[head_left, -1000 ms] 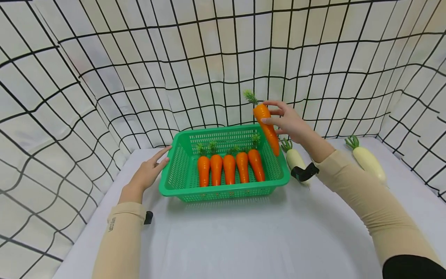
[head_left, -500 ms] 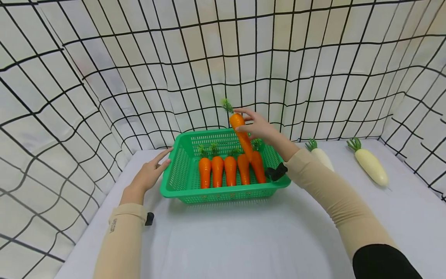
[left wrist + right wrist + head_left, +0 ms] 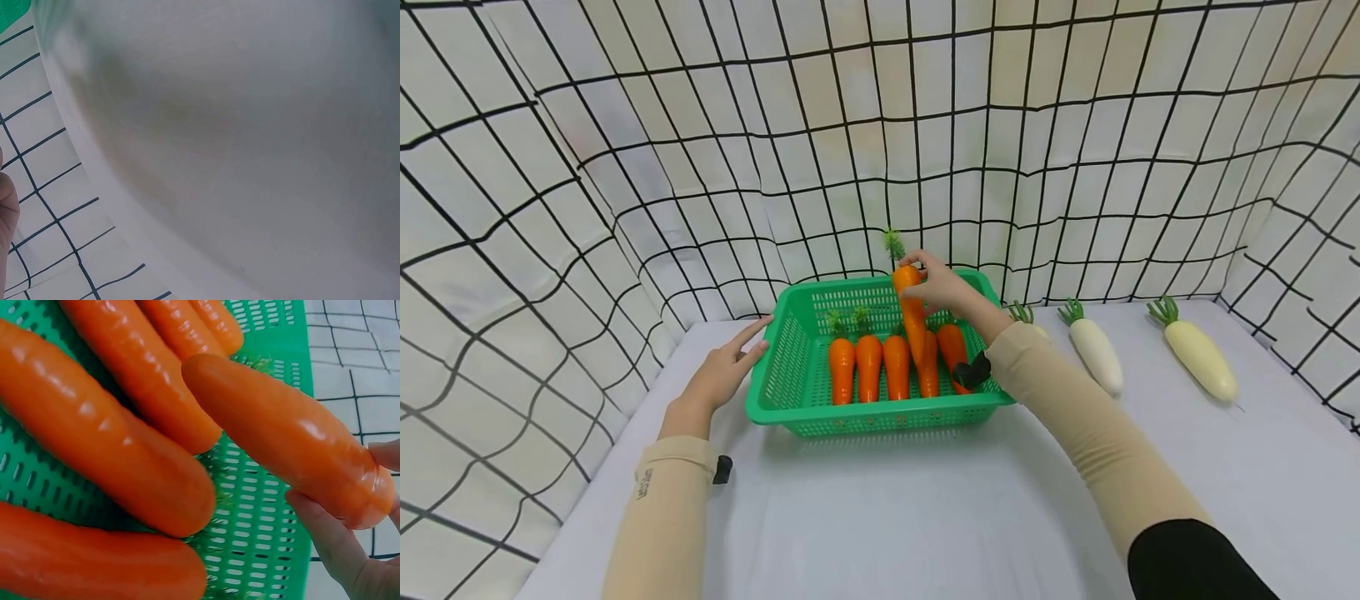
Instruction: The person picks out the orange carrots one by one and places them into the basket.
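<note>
In the head view my right hand [image 3: 946, 292] grips a carrot [image 3: 910, 308] by its thick upper end. Its green leafy top points up and its tip hangs down over the other carrots in the green basket [image 3: 880, 413]. From the right wrist, the thumb and fingers show on both sides of the held carrot [image 3: 281, 437]. Several more carrots [image 3: 842, 371] lie side by side on the basket floor, leaves toward the back. My left hand [image 3: 718, 379] has its fingers extended, tips right at the basket's left rim, and holds nothing.
To the right of the basket lie white radishes [image 3: 1096, 357] with green stems, one partly hidden behind my right forearm. Another pale radish [image 3: 1202, 360] lies farther right. White cloth with black netting [image 3: 951, 133] stands around the white table [image 3: 865, 517].
My right hand has carried the carrot leftward from over the basket's right end, then lowered it among the carrots inside. The left hand keeps its place at the rim.
</note>
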Available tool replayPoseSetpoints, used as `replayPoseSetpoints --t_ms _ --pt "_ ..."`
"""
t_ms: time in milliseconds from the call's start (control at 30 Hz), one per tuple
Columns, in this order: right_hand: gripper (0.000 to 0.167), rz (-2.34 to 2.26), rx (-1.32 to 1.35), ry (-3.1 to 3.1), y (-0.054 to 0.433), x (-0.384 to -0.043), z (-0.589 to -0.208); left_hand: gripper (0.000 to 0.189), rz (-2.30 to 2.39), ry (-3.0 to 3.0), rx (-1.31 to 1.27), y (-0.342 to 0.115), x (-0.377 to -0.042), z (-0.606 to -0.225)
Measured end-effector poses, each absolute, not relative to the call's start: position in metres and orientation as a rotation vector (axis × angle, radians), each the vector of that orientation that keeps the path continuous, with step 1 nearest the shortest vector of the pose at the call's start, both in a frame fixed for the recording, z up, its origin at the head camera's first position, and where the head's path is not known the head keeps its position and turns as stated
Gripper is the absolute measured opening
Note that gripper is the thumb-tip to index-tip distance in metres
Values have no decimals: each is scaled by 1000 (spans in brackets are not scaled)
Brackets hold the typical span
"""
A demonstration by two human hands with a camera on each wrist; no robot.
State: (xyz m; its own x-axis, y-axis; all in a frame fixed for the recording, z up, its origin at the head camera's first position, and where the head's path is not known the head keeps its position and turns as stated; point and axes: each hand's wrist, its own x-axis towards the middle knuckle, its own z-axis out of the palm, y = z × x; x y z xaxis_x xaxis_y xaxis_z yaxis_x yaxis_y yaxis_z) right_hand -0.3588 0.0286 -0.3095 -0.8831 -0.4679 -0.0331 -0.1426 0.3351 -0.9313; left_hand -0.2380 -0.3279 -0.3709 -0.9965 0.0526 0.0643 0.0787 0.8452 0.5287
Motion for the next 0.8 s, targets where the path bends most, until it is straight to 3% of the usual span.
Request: replayPoseSetpoints --t_ms 800 --pt "54 -1180 -607 2447 27 -367 -331 66 -872 -2973 -100 -328 -239 -373"
